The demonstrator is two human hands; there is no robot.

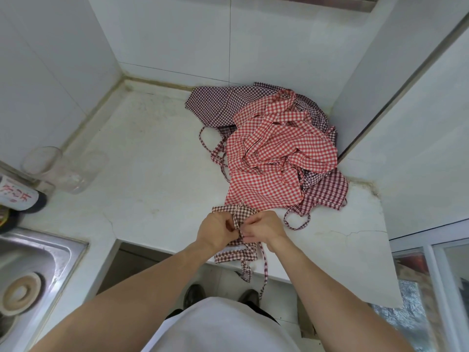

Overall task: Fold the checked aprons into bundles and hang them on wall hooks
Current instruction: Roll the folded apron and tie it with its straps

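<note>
Head view: left hand (215, 231) and right hand (264, 228) are both pinching a strap of the folded brown apron (234, 252) at the bench (152, 161) edge.

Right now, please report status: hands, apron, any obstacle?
Left hand and right hand both gripping brown checked apron at counter edge, wrapping strap. Loose apron pile behind. No hooks in view.

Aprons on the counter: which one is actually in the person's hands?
The brown-and-white checked apron at the counter's front edge, pinched by the left hand and right hand. The red checked apron and dark maroon ones lie untouched in the pile.
</note>
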